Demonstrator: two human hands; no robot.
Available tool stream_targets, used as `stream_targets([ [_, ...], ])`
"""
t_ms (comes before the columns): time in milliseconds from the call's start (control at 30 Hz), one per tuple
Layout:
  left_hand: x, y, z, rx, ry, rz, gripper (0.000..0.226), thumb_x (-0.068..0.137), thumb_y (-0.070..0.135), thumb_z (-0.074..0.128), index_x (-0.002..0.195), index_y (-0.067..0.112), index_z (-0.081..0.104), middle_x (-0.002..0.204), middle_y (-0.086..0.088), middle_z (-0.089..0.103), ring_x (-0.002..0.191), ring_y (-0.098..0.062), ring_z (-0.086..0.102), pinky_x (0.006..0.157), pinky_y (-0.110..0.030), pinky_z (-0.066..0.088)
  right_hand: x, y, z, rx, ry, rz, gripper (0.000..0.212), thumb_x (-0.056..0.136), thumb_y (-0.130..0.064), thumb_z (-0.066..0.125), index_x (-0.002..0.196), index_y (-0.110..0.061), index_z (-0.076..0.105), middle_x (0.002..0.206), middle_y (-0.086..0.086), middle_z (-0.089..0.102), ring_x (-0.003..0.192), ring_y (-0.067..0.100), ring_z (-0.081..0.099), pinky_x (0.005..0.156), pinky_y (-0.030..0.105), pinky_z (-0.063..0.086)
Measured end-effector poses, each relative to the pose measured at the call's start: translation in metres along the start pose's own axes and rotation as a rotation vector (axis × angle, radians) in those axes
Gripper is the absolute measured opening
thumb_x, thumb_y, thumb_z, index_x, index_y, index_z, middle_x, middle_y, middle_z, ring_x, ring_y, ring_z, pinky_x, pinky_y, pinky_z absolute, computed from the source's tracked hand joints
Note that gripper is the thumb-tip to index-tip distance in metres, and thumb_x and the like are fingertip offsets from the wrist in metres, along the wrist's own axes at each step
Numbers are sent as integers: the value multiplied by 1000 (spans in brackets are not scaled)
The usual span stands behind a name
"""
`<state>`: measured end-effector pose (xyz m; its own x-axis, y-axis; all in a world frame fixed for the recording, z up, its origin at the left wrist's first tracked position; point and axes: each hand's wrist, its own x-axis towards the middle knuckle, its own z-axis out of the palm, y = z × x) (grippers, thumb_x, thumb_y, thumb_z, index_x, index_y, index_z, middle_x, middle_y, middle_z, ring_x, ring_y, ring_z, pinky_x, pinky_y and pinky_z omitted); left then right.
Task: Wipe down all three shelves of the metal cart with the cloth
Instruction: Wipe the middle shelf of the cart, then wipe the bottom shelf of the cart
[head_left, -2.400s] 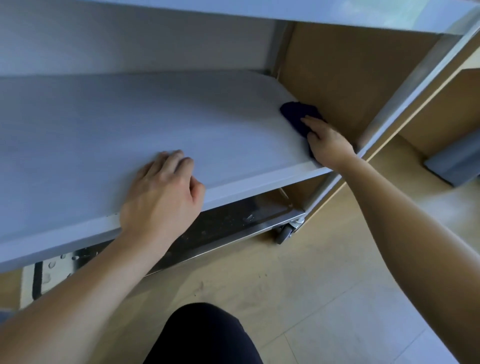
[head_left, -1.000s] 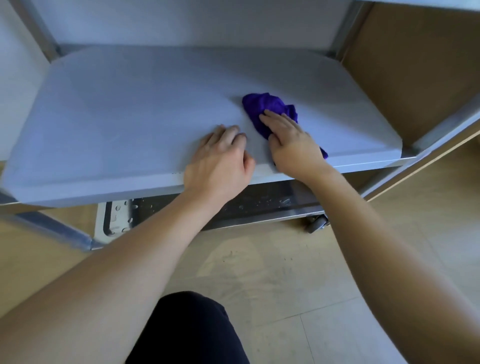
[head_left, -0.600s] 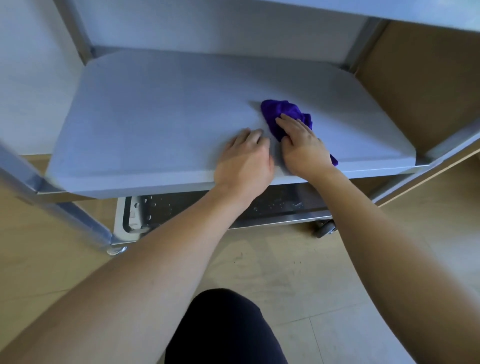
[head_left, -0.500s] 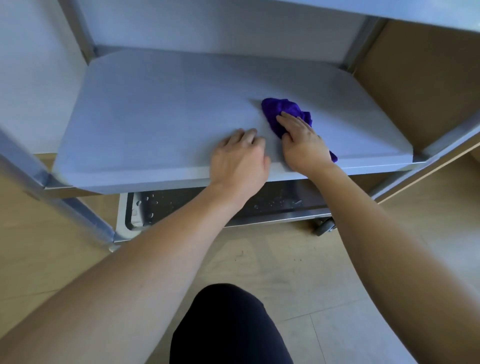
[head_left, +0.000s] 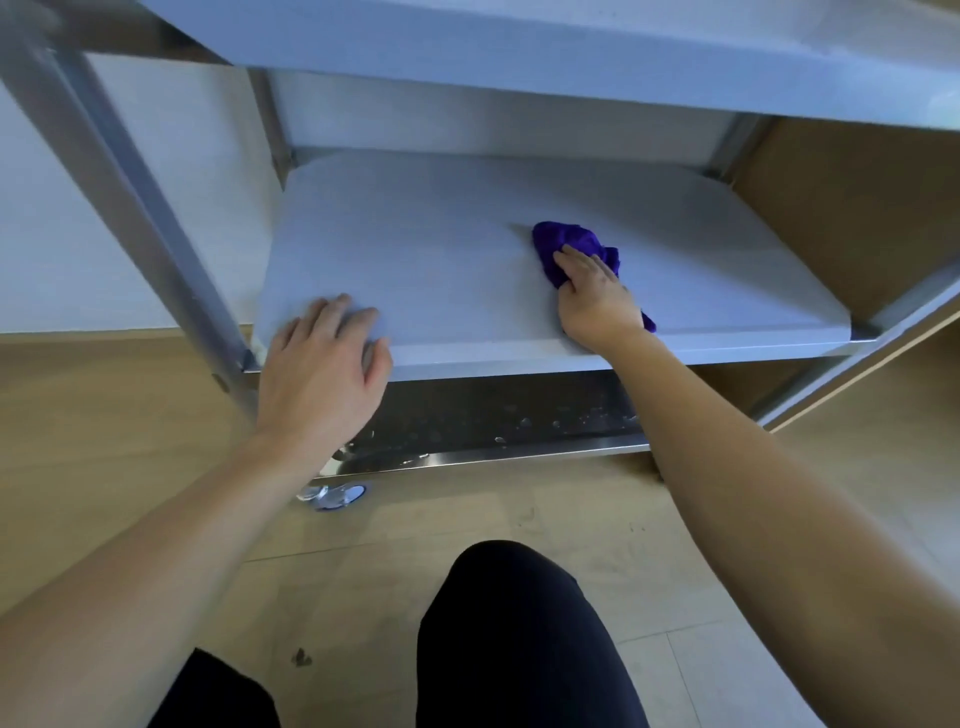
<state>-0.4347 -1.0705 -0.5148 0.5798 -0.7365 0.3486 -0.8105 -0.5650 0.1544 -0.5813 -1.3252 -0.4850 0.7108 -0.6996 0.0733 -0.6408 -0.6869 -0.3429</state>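
Observation:
The metal cart fills the view. Its middle shelf (head_left: 447, 244) is a flat grey sheet. A crumpled purple cloth (head_left: 563, 245) lies on that shelf right of centre, and my right hand (head_left: 595, 301) presses down on it with fingers flat. My left hand (head_left: 322, 374) rests palm down on the shelf's front left corner, fingers spread, holding nothing. The top shelf (head_left: 519, 57) hangs over the upper view. The bottom shelf (head_left: 498, 415) is dark and speckled with droplets, mostly hidden under the middle one.
A slanted metal cart post (head_left: 119, 176) stands at the left, with a caster wheel (head_left: 332, 496) below it. Wooden panels (head_left: 841, 208) close in on the right. A white wall is behind. My dark-clothed knees (head_left: 519, 623) are over the wooden floor.
My left hand has slid from beside the right hand to the shelf's front left corner. The right hand and cloth stay right of centre. The view has shifted, showing the top shelf.

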Motion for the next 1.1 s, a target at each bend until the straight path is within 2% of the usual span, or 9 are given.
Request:
stream_targets([
  [100, -6, -6, 2, 22, -19, 16, 54, 96, 38, 22, 131, 12, 54, 141, -11, 49, 131, -32, 42, 105, -46, 32, 5, -44, 18, -5, -25, -56, 52, 98, -17, 32, 149, -24, 31, 158, -7, 24, 147, 20, 17, 118, 43, 22],
  [333, -9, -10, 1, -32, -16, -5, 54, 97, 39, 18, 133, 15, 51, 144, -7, 47, 135, -28, 40, 105, -42, 31, 27, -147, 63, 50, -80, -264, 51, 97, -17, 33, 147, -26, 34, 157, -11, 26, 146, 15, 19, 117, 41, 24],
  [467, -10, -12, 1, -65, -15, -14, 58, 96, 41, 17, 135, 14, 50, 145, -7, 47, 137, -27, 38, 107, -41, 31, 34, -166, 69, 108, -117, -361, 49, 98, -17, 34, 146, -25, 38, 155, -11, 31, 145, 12, 23, 116, 39, 25],
  [567, -11, -13, -2, -94, -27, -17, 60, 95, 43, 17, 137, 15, 49, 147, -6, 44, 139, -25, 35, 109, -39, 27, 35, -165, 71, 115, -81, -385, 47, 98, -20, 36, 144, -26, 41, 153, -12, 35, 143, 11, 27, 115, 39, 28],
  [700, -11, -20, -9, -202, -118, -9, 49, 100, 41, 32, 143, 19, 40, 156, -3, 28, 146, -19, 17, 116, -35, 13, 33, -167, 73, 98, -25, -378, 46, 96, -36, 43, 141, -27, 45, 151, -9, 38, 139, 17, 32, 113, 42, 31],
  [800, -22, -25, -18, -293, -151, 50, 47, 98, 32, 44, 142, 18, 41, 156, -2, 27, 146, -17, 14, 117, -31, 9, 35, -172, 74, 55, 0, -257, 53, 93, -54, 43, 142, -33, 41, 150, 0, 35, 136, 26, 30, 110, 45, 31],
  [933, -48, -26, -23, -305, -90, 126, 46, 95, 21, 51, 140, 12, 46, 152, -2, 36, 145, -17, 22, 118, -32, 14, 37, -180, 78, -48, 71, -146, 51, 91, -53, 45, 137, -31, 43, 137, 11, 41, 123, 33, 37, 101, 42, 35],
  [1000, -63, -27, -21, -312, -15, 151, 40, 93, 15, 51, 133, 9, 54, 148, -3, 41, 143, -17, 28, 116, -35, 27, 37, -182, 80, -32, 116, -161, 47, 89, -49, 50, 130, -26, 47, 129, 10, 44, 116, 32, 43, 96, 41, 40],
  [1100, -84, -29, -14, -328, 75, 196, 28, 92, 10, 49, 115, 7, 65, 145, -4, 45, 141, -15, 33, 95, -37, 50, 32, -181, 78, 63, 133, -180, 45, 86, -45, 57, 124, -22, 50, 122, 8, 46, 108, 28, 49, 88, 40, 48],
])
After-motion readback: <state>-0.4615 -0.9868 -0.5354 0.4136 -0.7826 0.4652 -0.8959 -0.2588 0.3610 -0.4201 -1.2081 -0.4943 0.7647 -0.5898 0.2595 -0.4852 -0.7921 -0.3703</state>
